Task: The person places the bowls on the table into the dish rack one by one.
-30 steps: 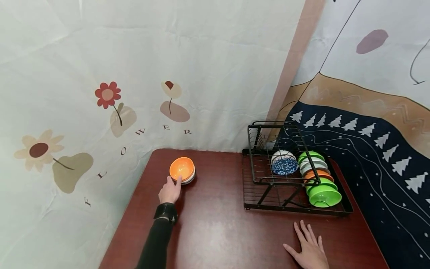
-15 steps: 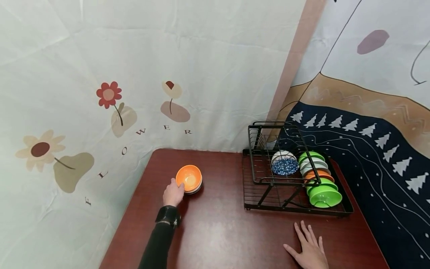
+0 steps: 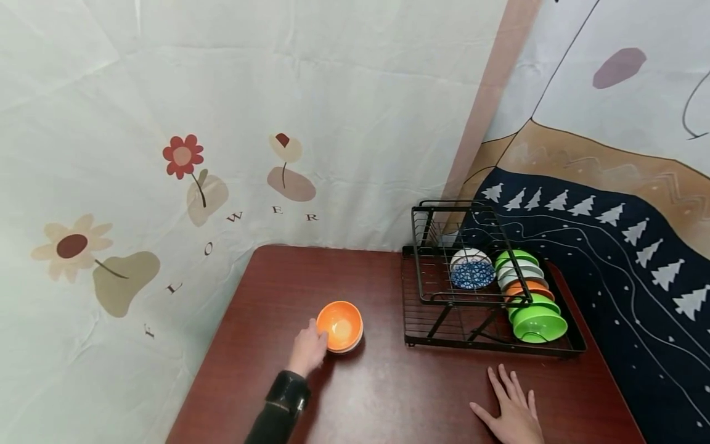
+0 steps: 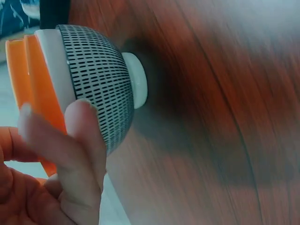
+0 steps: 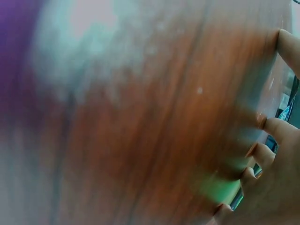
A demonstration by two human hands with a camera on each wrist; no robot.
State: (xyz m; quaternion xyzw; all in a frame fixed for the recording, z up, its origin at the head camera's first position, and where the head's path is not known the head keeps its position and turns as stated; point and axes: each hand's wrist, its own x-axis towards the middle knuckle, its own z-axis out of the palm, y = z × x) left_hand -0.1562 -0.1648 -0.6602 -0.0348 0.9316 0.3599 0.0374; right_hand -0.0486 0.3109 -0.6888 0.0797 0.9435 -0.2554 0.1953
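My left hand (image 3: 309, 348) grips a small stack of bowls by its left side, thumb at the rim. On top is an orange bowl (image 3: 339, 324). The left wrist view shows the stack from the side: orange rims (image 4: 28, 70), then a white bowl with rows of dark dashes (image 4: 96, 70) and a white foot (image 4: 136, 79). That foot is close over the brown table, with a shadow beside it. My right hand (image 3: 513, 410) rests on the table at the lower right, fingers spread, holding nothing.
A black two-tier dish rack (image 3: 493, 349) stands at the right. In it are a row of green, white and orange bowls ending in a green bowl (image 3: 538, 324), and blue-patterned and white dishware (image 3: 473, 275). A printed cloth wall (image 3: 360, 154) borders the table (image 3: 266, 277).
My left hand has brought the bowl stack from the back left of the table toward the front and right. The right hand stays in place.
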